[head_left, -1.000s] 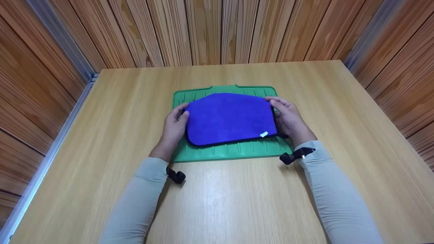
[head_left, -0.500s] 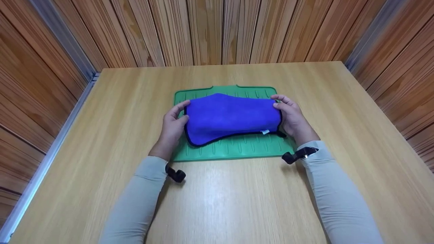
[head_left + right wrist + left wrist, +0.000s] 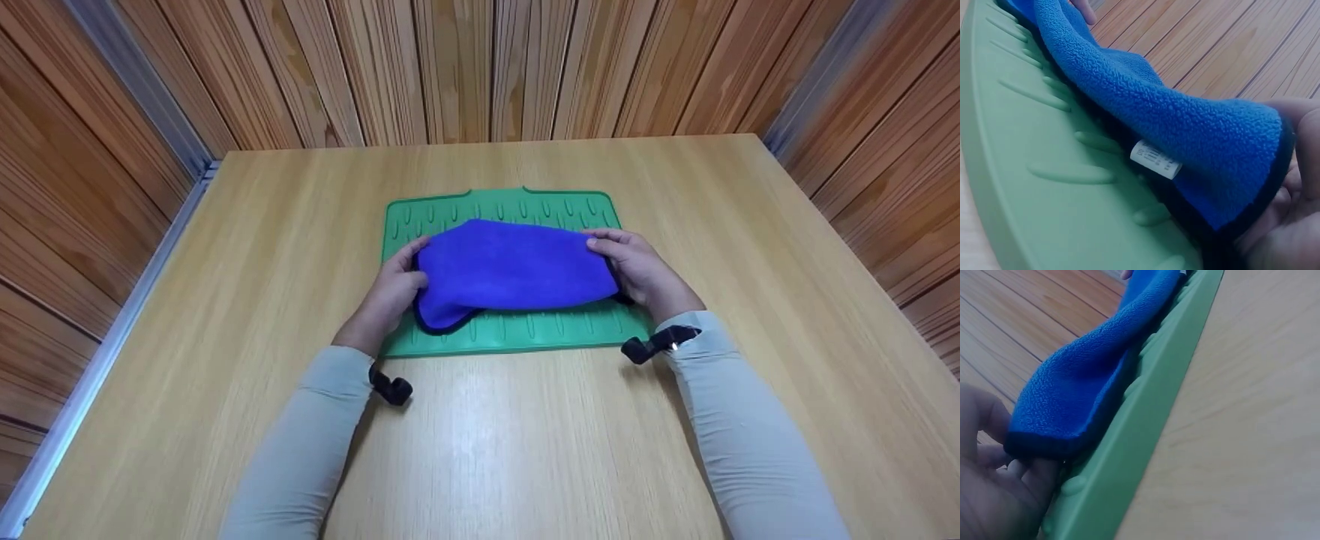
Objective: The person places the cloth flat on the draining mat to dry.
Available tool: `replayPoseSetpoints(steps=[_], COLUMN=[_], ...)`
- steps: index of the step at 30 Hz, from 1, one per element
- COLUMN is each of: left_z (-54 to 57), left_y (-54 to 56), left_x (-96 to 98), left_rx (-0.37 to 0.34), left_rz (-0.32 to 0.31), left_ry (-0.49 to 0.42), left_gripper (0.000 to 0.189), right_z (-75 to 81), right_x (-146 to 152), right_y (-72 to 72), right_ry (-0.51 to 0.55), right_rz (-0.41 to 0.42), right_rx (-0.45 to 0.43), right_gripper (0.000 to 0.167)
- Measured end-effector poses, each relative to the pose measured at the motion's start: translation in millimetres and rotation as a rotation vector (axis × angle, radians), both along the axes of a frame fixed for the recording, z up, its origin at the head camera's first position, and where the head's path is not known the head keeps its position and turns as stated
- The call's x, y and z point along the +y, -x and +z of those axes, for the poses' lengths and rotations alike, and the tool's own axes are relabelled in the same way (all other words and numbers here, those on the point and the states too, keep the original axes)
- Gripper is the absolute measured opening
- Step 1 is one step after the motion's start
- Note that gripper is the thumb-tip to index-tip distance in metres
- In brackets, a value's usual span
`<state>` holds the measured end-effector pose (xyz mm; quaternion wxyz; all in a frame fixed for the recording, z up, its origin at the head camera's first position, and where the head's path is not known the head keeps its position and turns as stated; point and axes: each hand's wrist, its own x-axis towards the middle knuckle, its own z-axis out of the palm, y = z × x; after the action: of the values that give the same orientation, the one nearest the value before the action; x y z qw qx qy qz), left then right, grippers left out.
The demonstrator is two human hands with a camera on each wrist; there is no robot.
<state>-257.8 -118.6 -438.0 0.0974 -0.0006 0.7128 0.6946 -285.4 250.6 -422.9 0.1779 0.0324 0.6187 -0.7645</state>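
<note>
Because the blue cloth (image 3: 517, 266) is limp, both ends are held.
The left hand (image 3: 388, 296) and right hand (image 3: 646, 271), each grip pinching one edge, likely support its width over the green mat (image 3: 540, 330).

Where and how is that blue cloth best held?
Probably by both short ends of the blue cloth, pinching the dark edging from left and right: it's limp and wider than deep, so one hold would likely let the rest droop onto the green mat.
</note>
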Motion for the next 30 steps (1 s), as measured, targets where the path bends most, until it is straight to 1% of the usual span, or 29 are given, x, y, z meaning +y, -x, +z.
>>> replayPoseSetpoints(steps=[1, 3, 5, 7, 9, 11, 13, 14, 16, 19, 20, 23, 24, 27, 29, 30], left_z=[0.3, 0.8, 1.5, 3.2, 5.3, 7.7, 9.6, 10.0, 10.6, 10.8, 10.8, 10.6, 10.2, 9.6, 9.2, 9.2], left_y=[-0.2, -0.2, -0.2, -0.9, -1.7, -2.7, -2.9, -2.3, -1.2, -0.1, -0.1, -1.0, -1.1, -1.9, -2.2, -2.5], left_x=[0.3, 0.4, 0.0, -0.3, -1.1, -1.5, -2.0, -2.2, -2.4, -3.2, -3.7, -4.1, -3.9, -2.9, -1.8, -1.7], left_rx=[0.014, 0.056, 0.117, 0.176, 0.235, 0.277, 0.295, 0.293, 0.264, 0.167, 0.129, 0.031, 0.007, -0.056, -0.087, -0.097], left_rz=[0.004, 0.022, 0.050, 0.090, 0.127, 0.164, 0.183, 0.184, 0.173, 0.122, 0.101, 0.034, 0.016, -0.017, -0.010, 0.005], left_ry=[0.009, 0.033, 0.050, 0.046, 0.019, -0.021, -0.061, -0.085, -0.120, -0.164, -0.166, -0.149, -0.143, -0.132, -0.130, -0.115], left_gripper=[0.074, 0.065, 0.054, 0.047, 0.044, 0.040, 0.038, 0.038, 0.043, 0.059, 0.064, 0.073, 0.074, 0.073, 0.068, 0.063], right_z=[0.7, 2.4, 4.7, 7.3, 10.1, 12.4, 14.1, 14.6, 14.4, 12.5, 11.6, 8.2, 7.0, 3.6, 2.4, 2.2], right_x=[0, -1, -2, -2, -2, -3, -3, -2, -1, 1, 2, 5, 6, 7, 6, 5], right_y=[0.0, -0.1, -0.2, -0.1, -0.1, -0.2, -0.3, -0.4, -0.7, -1.5, -1.7, -2.0, -1.8, -1.1, -0.7, -0.6], right_ry=[0.002, -0.003, -0.012, -0.025, -0.030, -0.011, 0.021, 0.060, 0.108, 0.139, 0.135, 0.099, 0.089, 0.049, -0.006, -0.034], right_rz=[-0.015, -0.057, -0.112, -0.183, -0.250, -0.296, -0.301, -0.276, -0.209, -0.078, -0.034, 0.059, 0.082, 0.107, 0.106, 0.104], right_rx=[0.010, 0.043, 0.098, 0.173, 0.246, 0.295, 0.315, 0.305, 0.262, 0.165, 0.129, 0.061, 0.050, 0.034, 0.034, 0.032], right_gripper=[0.032, 0.027, 0.021, 0.013, 0.008, 0.008, 0.010, 0.010, 0.013, 0.021, 0.023, 0.027, 0.027, 0.023, 0.021, 0.021])
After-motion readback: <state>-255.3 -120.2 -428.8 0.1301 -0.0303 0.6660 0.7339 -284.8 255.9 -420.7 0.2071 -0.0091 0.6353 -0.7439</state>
